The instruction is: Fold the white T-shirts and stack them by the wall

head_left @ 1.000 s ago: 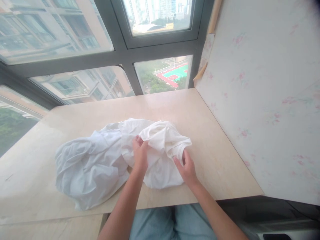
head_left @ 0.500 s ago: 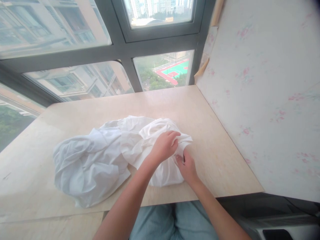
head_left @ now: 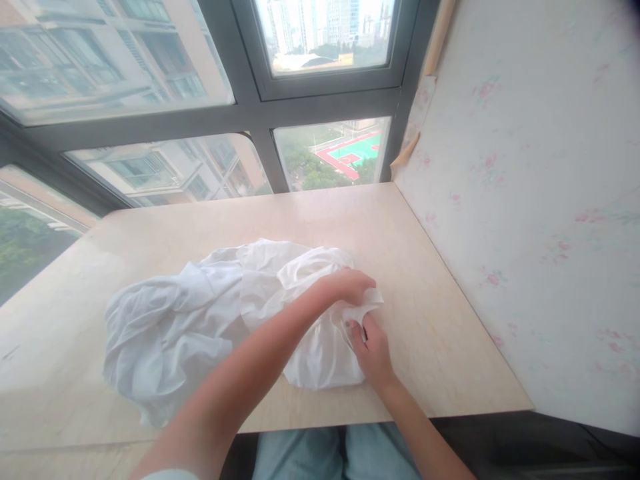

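Note:
A crumpled white cloth (head_left: 320, 360), thin and slightly shiny, lies bunched on the wooden tabletop under both my hands. My left hand (head_left: 357, 285) reaches across its top, bent at the wrist, with its fingers curled down onto the edge at the right end; the fingertips are hidden. Just below, my right hand (head_left: 373, 343) pinches a fold of the same cloth between thumb and fingers. To the left, and touching it, lies a second crumpled piece of fabric (head_left: 165, 327), bluish white, partly covered by my left forearm.
The pale wooden tabletop (head_left: 425, 333) ends at a front edge by my legs (head_left: 300, 457). A floral-papered wall (head_left: 540, 200) borders it on the right. Dark window frames (head_left: 250, 120) stand along its back and left.
My left hand has moved right and turned downward over the cloth's end. My right hand keeps its pinch, and the cloth's right edge is lifted and folded differently. The view has tilted slightly up.

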Demonstrator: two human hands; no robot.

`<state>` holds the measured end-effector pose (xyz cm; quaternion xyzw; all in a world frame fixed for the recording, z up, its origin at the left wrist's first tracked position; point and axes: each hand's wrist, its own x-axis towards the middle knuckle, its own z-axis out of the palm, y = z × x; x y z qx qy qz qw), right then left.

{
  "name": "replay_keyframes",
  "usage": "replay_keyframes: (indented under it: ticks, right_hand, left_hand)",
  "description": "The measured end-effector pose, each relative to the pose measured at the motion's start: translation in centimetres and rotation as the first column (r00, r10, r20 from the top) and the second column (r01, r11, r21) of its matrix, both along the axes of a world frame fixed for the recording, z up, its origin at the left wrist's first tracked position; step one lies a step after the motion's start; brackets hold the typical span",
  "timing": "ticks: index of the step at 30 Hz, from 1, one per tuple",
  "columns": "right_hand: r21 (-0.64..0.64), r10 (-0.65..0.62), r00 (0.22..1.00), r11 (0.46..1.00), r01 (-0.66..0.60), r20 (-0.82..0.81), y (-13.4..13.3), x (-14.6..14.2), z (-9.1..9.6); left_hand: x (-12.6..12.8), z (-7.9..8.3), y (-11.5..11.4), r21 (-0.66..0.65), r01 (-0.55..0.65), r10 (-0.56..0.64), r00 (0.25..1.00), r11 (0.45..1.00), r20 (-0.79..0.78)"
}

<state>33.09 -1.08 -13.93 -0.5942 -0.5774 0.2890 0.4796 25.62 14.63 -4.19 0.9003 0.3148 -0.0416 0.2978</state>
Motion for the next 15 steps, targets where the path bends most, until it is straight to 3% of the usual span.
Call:
replay_keyframes:
  ticks: [4,7,12,15]
  right_hand:
    - [0.035,-0.083,0.997,0.996,0.083,-0.008,0.0,-0.1,0.4]
    - [0.036,-0.032,0.998,0.999,0.030,0.045,-0.5,-0.3,0.3]
    - [-0.043,0.108,0.977,0.994,-0.102,0.186,-2.7,0.1,0.0]
    - [-0.138,0.072,0.994,0.989,-0.061,0.083,-3.0,1.9,0.5]
  left_hand:
    - [-1.6,0.9,-0.2,0.045,-0.092,0.084,0.984,0.995,0.156]
    - [-3.1,2.0,0.0,0.105,-0.204,0.164,0.939,0.973,0.303]
    - [-5.5,4.3,1.1,0.183,-0.427,0.295,0.822,0.886,0.488]
    - [-7.3,6.2,1.7,0.221,-0.536,0.352,0.760,0.815,0.547]
